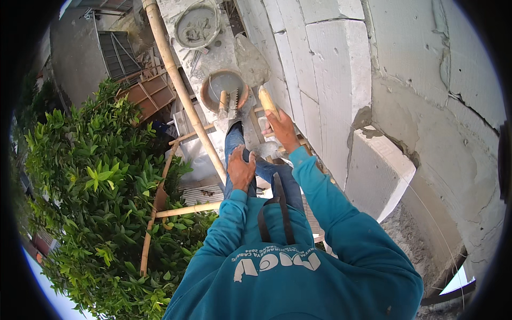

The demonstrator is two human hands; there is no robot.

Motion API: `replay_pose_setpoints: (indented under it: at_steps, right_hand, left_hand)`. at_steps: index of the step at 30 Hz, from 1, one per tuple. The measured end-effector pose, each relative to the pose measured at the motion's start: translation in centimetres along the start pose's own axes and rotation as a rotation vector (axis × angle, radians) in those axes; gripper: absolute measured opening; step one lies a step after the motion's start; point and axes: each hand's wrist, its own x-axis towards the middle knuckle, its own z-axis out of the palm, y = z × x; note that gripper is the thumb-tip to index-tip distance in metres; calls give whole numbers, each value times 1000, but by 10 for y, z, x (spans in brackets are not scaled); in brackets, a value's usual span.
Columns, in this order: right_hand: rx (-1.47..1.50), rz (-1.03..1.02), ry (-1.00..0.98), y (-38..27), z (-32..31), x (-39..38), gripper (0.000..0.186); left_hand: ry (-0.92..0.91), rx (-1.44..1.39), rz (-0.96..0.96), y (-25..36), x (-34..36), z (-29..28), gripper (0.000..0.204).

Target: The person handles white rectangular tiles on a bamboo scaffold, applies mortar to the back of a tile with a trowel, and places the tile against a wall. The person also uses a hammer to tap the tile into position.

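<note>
the left hand (241,169) lies on the jeans (234,140) near the knee, its fingers bent; whether that grip is closed, i cannot tell. farther out, the right hand (282,129) has its grip clamped around the lower end of a pale yellow, rounded piece (268,102), which points up beside the block wall (333,80) on the right. just beyond, a toothed trowel (233,103) leans at a brown-rimmed basin (205,94) of grey liquid on the mortar-splashed platform (217,60). past that stands a tub (217,33) of wet mortar. bamboo poles (180,80) and a leafy tree (101,192) fill the left, with a grey building (74,58) behind.
</note>
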Motion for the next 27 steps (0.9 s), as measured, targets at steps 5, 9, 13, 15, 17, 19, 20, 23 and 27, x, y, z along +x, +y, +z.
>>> replay_pose_setpoints:
  at_steps: [5, 9, 13, 15, 17, 19, 20, 23, 27]
  right_hand:
    - [-369, -238, -27, 11, -30, -143, 56]
    - [-488, -230, 251, 19, -38, -204, 51]
    - [-557, -154, 424, 64, -65, -248, 42]
    - [-551, -134, 516, 80, -77, -257, 40]
    - [-499, -197, 612, 95, -87, -258, 40]
    - [-523, -176, 617, 114, -105, -235, 42]
    - [-532, -175, 619, 120, -112, -223, 43]
    - [-486, -219, 639, 118, -124, -205, 43]
    - [-410, -371, 675, 123, -133, -199, 44]
  left_hand:
    - [21, 18, 102, -26, -1, 11, 46]
    - [10, 51, 92, -25, -15, -6, 43]
    - [6, 78, 85, -52, -27, -29, 43]
    - [-19, 121, -17, -49, -43, -53, 42]
    - [-6, 126, -22, -66, -52, -68, 45]
    - [15, 183, 20, -100, -49, -78, 45]
    - [54, 267, 58, -118, -47, -81, 43]
    - [50, 353, 119, -128, -53, -103, 39]
    - [17, 322, 87, -104, -80, -134, 38]
